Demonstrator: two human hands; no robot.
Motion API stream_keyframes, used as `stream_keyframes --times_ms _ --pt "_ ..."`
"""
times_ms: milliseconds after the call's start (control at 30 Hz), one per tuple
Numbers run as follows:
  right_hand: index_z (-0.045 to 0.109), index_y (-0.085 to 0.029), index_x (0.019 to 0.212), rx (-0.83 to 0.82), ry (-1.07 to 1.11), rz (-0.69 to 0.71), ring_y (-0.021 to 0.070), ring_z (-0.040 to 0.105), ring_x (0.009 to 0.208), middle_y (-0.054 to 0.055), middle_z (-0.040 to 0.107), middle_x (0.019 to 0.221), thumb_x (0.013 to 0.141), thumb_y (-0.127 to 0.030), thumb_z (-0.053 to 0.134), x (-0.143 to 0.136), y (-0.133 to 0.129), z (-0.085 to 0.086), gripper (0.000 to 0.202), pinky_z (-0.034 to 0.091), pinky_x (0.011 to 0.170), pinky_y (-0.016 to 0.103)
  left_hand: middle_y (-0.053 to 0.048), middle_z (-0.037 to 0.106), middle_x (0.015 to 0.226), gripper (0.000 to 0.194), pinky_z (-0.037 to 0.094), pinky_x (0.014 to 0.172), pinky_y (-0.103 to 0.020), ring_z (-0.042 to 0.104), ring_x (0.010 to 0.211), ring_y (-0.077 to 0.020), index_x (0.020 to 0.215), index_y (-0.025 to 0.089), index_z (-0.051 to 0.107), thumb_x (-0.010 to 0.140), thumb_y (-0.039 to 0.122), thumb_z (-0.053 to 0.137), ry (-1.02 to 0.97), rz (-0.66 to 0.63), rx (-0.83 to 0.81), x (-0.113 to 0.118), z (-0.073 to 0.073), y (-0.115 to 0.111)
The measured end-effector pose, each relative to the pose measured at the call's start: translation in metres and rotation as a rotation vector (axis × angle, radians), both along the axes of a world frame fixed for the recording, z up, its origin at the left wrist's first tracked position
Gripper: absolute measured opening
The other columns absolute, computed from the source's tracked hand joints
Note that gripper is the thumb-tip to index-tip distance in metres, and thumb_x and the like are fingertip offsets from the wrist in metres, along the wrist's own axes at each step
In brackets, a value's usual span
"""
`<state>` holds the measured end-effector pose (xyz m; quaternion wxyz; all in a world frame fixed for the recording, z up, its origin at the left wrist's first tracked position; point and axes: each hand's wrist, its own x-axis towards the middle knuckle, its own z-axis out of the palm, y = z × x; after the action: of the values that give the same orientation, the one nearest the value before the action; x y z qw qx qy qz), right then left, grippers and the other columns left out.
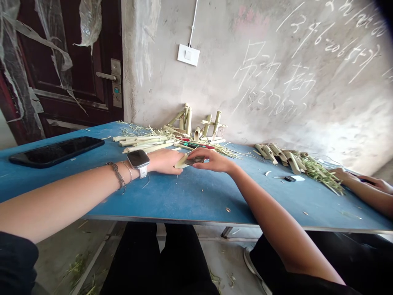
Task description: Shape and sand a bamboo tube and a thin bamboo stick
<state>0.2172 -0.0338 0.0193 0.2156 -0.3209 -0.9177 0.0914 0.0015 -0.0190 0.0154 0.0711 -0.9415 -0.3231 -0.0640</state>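
My left hand (166,161), with a watch (138,159) and bracelets at the wrist, is closed on a short pale green piece of stalk (181,162) just above the blue table. My right hand (213,159) meets it from the other side, its fingers bent over a flat dark greyish piece (196,160) whose kind I cannot make out. The two held things touch or overlap. Just behind my hands lie cut pale stalks (144,141) and red-and-green tools (196,145), partly covered by shavings.
Small stalk constructions (184,119) stand against the wall. A black phone (58,150) lies at the left of the blue table (190,196). Farther right are more cut stalks (276,155), leafy strips (322,174), a small black-and-white object (294,178) and another person's hands (346,176).
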Motion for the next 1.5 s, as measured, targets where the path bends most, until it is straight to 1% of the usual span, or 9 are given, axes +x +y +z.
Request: stream_keyframes --times_ms 67,267,467,700,867,1067,1267,1433,1500 --pt "0.059 -0.023 0.106 -0.005 0.0 -0.001 0.0165 0.055 0.097 0.004 0.059 0.109 0.079 -0.034 0.056 0.0009 0.0017 -0.0003 0.03 0.046 0.078 0.031 -0.006 0.059 0.087 0.035 0.034 0.052 -0.027 0.054 0.067 -0.018 0.1 0.018 0.05 0.076 0.042 0.045 -0.002 0.009 -0.016 0.0 -0.0002 0.001" --pt "0.065 -0.02 0.095 0.169 -0.04 -0.28 0.0176 0.056 0.086 0.005 0.063 0.091 0.074 -0.031 0.061 0.0097 0.0086 -0.0036 0.023 0.045 0.076 0.033 -0.007 0.059 0.089 0.037 0.034 0.051 -0.027 0.054 0.068 -0.0187 0.098 0.016 0.051 0.076 0.045 0.045 0.015 0.028 0.014 -0.0008 -0.0015 0.003" --pt "0.064 -0.021 0.1 0.127 -0.028 -0.118 0.0155 0.056 0.083 0.004 0.061 0.09 0.075 -0.034 0.06 0.0012 0.0029 -0.001 0.028 0.046 0.072 0.029 -0.006 0.06 0.087 0.036 0.034 0.052 -0.028 0.055 0.068 -0.0188 0.101 0.017 0.05 0.077 0.043 0.044 0.006 0.0 0.012 -0.0008 -0.0005 0.001" --pt "0.067 -0.02 0.092 0.187 -0.056 -0.283 0.0161 0.055 0.08 0.004 0.062 0.083 0.074 -0.033 0.06 0.0073 0.0061 -0.0024 0.023 0.045 0.071 0.03 -0.006 0.059 0.089 0.036 0.034 0.051 -0.027 0.054 0.068 -0.0189 0.1 0.016 0.049 0.077 0.044 0.045 -0.001 0.005 0.006 -0.0015 -0.0017 0.0015" --pt "0.063 -0.021 0.101 0.061 0.005 -0.082 0.0158 0.057 0.087 0.005 0.062 0.095 0.078 -0.035 0.056 0.0014 0.0012 -0.0008 0.028 0.047 0.069 0.027 -0.005 0.059 0.087 0.035 0.033 0.05 -0.026 0.054 0.067 -0.0179 0.1 0.018 0.049 0.076 0.044 0.046 -0.007 -0.005 -0.017 -0.0014 -0.0023 0.0038" --pt "0.065 -0.019 0.097 0.159 -0.016 -0.255 0.0184 0.057 0.085 0.007 0.062 0.091 0.075 -0.032 0.059 0.0033 0.0031 -0.0026 0.027 0.048 0.072 0.032 -0.005 0.059 0.086 0.036 0.032 0.049 -0.026 0.055 0.066 -0.0187 0.098 0.017 0.05 0.076 0.046 0.045 -0.031 -0.017 0.008 -0.003 -0.0065 0.0077" --pt "0.061 -0.021 0.105 -0.008 0.028 -0.03 0.0171 0.056 0.094 0.006 0.061 0.104 0.079 -0.036 0.055 0.0002 0.0006 -0.0003 0.031 0.047 0.079 0.031 -0.004 0.06 0.09 0.04 0.033 0.05 -0.027 0.056 0.07 -0.0191 0.11 0.02 0.047 0.077 0.044 0.046 -0.033 -0.044 -0.005 -0.0025 -0.0054 0.0066" --pt "0.064 -0.022 0.099 0.143 -0.031 -0.232 0.0193 0.056 0.09 0.006 0.063 0.096 0.075 -0.034 0.059 0.0059 0.0064 -0.0033 0.027 0.046 0.081 0.036 -0.007 0.059 0.088 0.041 0.034 0.052 -0.029 0.054 0.067 -0.0198 0.103 0.016 0.05 0.077 0.046 0.044 -0.008 0.0 0.015 -0.0023 -0.0058 0.0063" --pt "0.064 -0.021 0.1 0.133 -0.03 -0.231 0.019 0.056 0.089 0.006 0.063 0.096 0.076 -0.034 0.058 0.0069 0.0061 -0.0036 0.028 0.046 0.079 0.035 -0.007 0.059 0.088 0.041 0.035 0.054 -0.03 0.054 0.068 -0.0202 0.103 0.016 0.051 0.076 0.046 0.044 -0.003 0.0 0.014 -0.002 -0.0053 0.0055"
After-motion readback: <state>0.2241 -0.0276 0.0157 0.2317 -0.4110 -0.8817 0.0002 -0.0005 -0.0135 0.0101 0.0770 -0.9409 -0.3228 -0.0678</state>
